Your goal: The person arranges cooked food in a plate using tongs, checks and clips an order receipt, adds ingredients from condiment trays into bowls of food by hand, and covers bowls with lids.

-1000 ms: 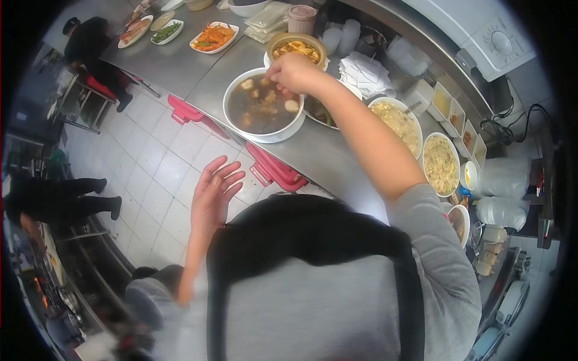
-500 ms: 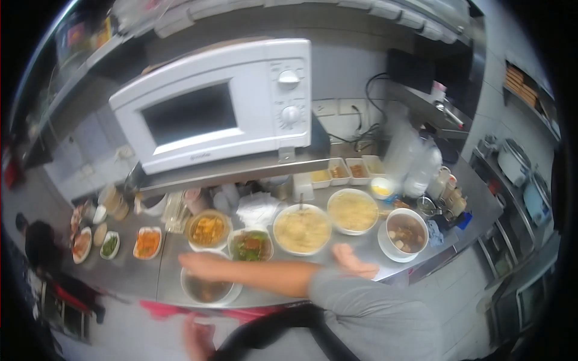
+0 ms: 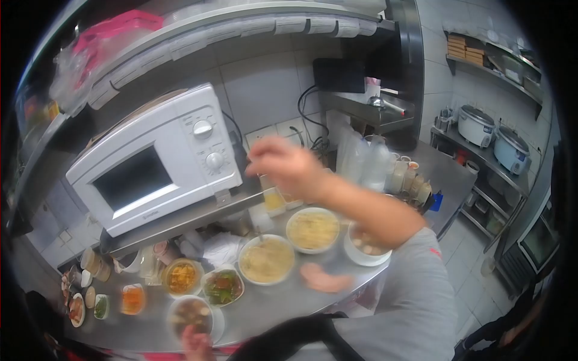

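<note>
My right hand [image 3: 283,167] is raised in front of the small white food containers [image 3: 274,201], right of the microwave. Its fingers are bent and blurred; I cannot make out whether they hold anything. At the counter's near edge, my left hand [image 3: 197,343] overlaps the near side of a white soup bowl [image 3: 180,313] with round pieces in it. Its fingers look slightly apart, with nothing visible between them. Behind that bowl sits a dish of greens [image 3: 223,287]. To the right stand two bowls of pale yellow food [image 3: 267,260]. My right forearm partly covers another soup bowl [image 3: 365,248].
A white microwave [image 3: 150,162] sits on a raised shelf. Small dishes, including an orange one [image 3: 132,299], line the left counter. A blurred pinkish shape [image 3: 325,278] lies near the front edge. Bottles [image 3: 415,183] stand at right; rice cookers [image 3: 475,125] are beyond.
My right hand has risen from the left soup bowl, moving right toward the small containers. My left hand has come up to that bowl. The view has turned right.
</note>
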Available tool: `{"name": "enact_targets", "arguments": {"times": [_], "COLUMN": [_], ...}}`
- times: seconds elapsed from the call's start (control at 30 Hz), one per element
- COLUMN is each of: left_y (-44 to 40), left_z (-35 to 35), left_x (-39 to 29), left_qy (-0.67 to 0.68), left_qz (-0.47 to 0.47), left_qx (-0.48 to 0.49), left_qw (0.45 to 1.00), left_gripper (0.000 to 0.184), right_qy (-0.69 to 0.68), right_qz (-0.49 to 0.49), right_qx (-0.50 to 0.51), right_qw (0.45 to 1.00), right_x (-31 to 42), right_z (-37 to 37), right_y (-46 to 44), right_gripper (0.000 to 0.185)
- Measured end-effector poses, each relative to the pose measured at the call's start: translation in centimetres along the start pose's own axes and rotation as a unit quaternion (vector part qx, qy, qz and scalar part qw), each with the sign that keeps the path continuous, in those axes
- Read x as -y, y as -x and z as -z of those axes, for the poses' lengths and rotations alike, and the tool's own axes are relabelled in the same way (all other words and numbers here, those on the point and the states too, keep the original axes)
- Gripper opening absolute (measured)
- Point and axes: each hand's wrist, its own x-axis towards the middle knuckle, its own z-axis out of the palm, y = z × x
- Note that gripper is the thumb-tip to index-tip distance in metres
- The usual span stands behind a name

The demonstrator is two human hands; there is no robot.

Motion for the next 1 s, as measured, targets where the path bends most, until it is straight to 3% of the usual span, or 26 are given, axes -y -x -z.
{"name": "enact_targets", "arguments": {"times": [0.23, 0.37, 0.5, 0.6, 0.7, 0.73, 0.8, 0.83, 0.9, 0.93, 1.0], "left_y": [0.7, 2.0, 3.9, 5.5, 6.0, 6.5, 7.7, 7.7, 7.9, 8.6, 8.7], "left_z": [-6.5, -12.1, -17.0, -17.9, -18.4, -18.2, -21.2, -21.5, -21.7, -23.9, -22.4], "left_x": [2.9, 4.7, 6.2, 8.3, 9.8, 10.7, 9.4, 9.2, 9.5, 8.0, 9.9], "left_qy": [0.025, 0.031, 0.044, 0.050, 0.010, -0.011, 0.045, 0.031, 0.052, 0.075, 0.089], "left_qz": [-0.033, -0.031, -0.036, -0.034, -0.059, -0.070, -0.075, -0.071, -0.069, -0.028, -0.033], "left_qx": [-0.023, -0.070, -0.113, -0.095, -0.095, -0.108, -0.185, -0.186, -0.168, -0.209, -0.223], "left_qw": [0.999, 0.997, 0.992, 0.994, 0.994, 0.992, 0.979, 0.979, 0.982, 0.975, 0.970], "left_gripper": [0.048, 0.049, 0.043, 0.042, 0.046, 0.048, 0.052, 0.050, 0.048, 0.049, 0.048], "right_qy": [0.199, 0.224, 0.177, 0.025, 0.002, 0.083, 0.105, 0.203, 0.147, 0.105, -0.034], "right_qz": [-0.032, -0.103, -0.208, -0.266, -0.267, -0.233, -0.226, -0.203, -0.177, -0.227, -0.019], "right_qx": [-0.067, -0.132, -0.206, -0.238, -0.254, -0.228, -0.180, -0.175, -0.159, -0.173, -0.132], "right_qw": [0.977, 0.960, 0.940, 0.934, 0.930, 0.942, 0.952, 0.942, 0.960, 0.953, 0.991], "right_x": [-14.1, -21.5, -27.6, -30.6, -32.5, -34.0, -30.5, -31.8, -32.9, -30.6, -35.0], "right_z": [13.4, 19.3, 23.3, 24.6, 25.0, 25.6, 26.1, 26.5, 27.1, 26.0, 26.2], "right_y": [-1.1, -0.2, 0.1, -0.3, -0.6, -0.4, -0.4, -0.3, 0.2, 0.1, 0.1], "right_gripper": [0.013, 0.013, 0.016, 0.017, 0.017, 0.014, 0.016, 0.017, 0.026, 0.030, 0.026]}}
